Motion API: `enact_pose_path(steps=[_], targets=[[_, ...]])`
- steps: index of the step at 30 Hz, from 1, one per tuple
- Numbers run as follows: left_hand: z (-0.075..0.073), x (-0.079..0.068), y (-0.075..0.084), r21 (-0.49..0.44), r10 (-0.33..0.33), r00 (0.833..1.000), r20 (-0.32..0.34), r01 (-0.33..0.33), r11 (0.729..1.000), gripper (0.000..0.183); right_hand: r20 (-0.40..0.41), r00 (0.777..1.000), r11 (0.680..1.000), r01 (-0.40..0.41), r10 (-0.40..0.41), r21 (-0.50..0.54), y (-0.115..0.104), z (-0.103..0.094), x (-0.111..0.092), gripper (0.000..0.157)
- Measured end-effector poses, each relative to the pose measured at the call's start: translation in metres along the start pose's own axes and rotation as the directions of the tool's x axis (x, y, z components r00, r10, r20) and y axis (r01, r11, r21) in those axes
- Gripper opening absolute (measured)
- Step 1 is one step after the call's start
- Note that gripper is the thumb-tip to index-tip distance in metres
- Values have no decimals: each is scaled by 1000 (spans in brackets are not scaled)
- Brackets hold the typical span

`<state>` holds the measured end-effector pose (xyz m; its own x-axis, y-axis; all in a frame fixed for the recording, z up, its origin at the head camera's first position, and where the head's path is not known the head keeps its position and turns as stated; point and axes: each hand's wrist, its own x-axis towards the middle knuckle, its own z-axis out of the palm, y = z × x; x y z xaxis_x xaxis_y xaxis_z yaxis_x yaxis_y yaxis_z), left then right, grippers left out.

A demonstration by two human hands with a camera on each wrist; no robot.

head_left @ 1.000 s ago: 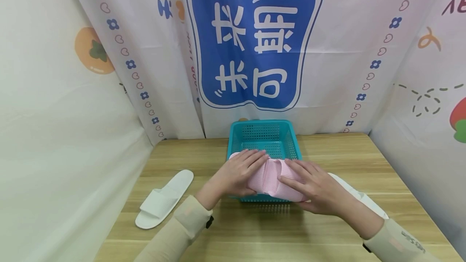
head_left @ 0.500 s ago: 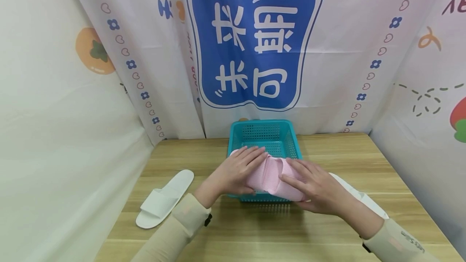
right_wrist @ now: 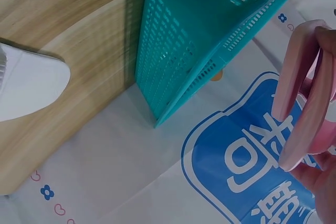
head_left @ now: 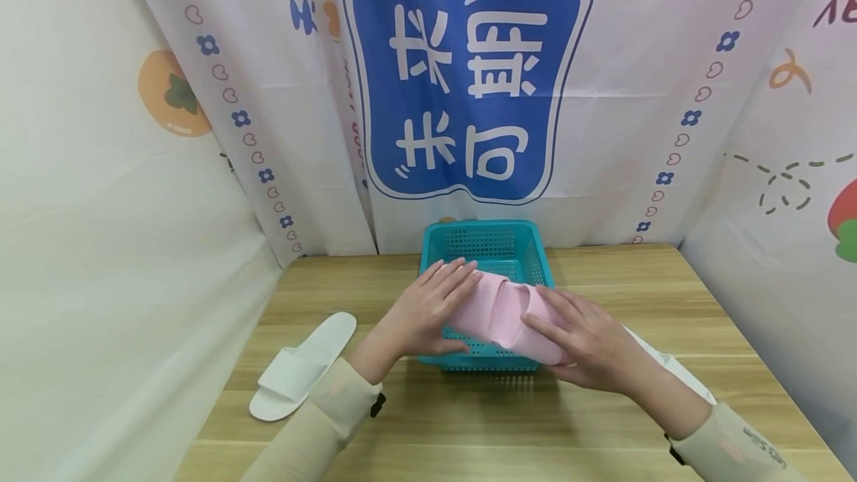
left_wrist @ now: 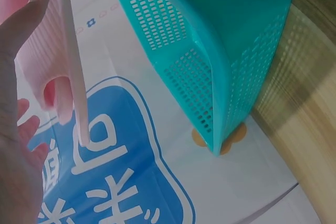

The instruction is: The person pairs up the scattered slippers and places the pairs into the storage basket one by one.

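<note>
A pair of pink slippers (head_left: 515, 322), pressed together, is held above the front of a turquoise basket (head_left: 545, 266). My right hand (head_left: 592, 344) grips their right end, fingers over the ribbed strap and thumb underneath. In the right wrist view two pink soles (right_wrist: 307, 114) show side by side. My left hand (head_left: 425, 311) lies along their left end, its fingers fairly straight and the thumb standing off below them. The left wrist view shows the pink slippers (left_wrist: 58, 61) near the left thumb, beside the basket (left_wrist: 215, 51).
A white slipper (head_left: 301, 367) lies on the wooden table (head_left: 469, 437) left of the basket. Another white slipper (head_left: 676, 370) lies at the right, partly hidden by my right forearm. A printed cloth (head_left: 629, 110) hangs close behind the basket.
The pink slippers have risen slightly and shifted right. My left hand has moved up and left, its thumb coming away from them. The right hand has shifted a little right, still gripping.
</note>
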<state>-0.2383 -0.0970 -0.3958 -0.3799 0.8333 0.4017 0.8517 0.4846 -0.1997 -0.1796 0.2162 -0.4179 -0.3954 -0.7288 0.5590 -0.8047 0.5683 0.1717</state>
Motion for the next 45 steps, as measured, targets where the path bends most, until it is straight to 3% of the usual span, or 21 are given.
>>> enact_pose_path(steps=[7, 16, 24, 34, 45], targets=[[-2, -8, -5, 8, -32, 999, -43, 33, 999, 117, -8, 999, 999, -36, 36, 0, 4, 0, -4, 66], [1, -23, -10, -6, -77, 996, -40, 77, 997, 114, -25, 996, 996, -87, 86, -17, 7, -2, -7, 87], [4, -36, -14, -31, -119, 992, -32, 118, 993, 111, -31, 993, 993, -119, 118, -18, 10, -3, -8, 88], [15, -52, -20, -12, -168, 984, 54, 169, 986, 108, -74, 989, 991, -127, 125, -32, 15, -1, -8, 91], [29, -67, -22, -5, -227, 957, 181, 232, 973, 107, -87, 983, 986, -164, 161, -27, 17, 0, -7, 93]])
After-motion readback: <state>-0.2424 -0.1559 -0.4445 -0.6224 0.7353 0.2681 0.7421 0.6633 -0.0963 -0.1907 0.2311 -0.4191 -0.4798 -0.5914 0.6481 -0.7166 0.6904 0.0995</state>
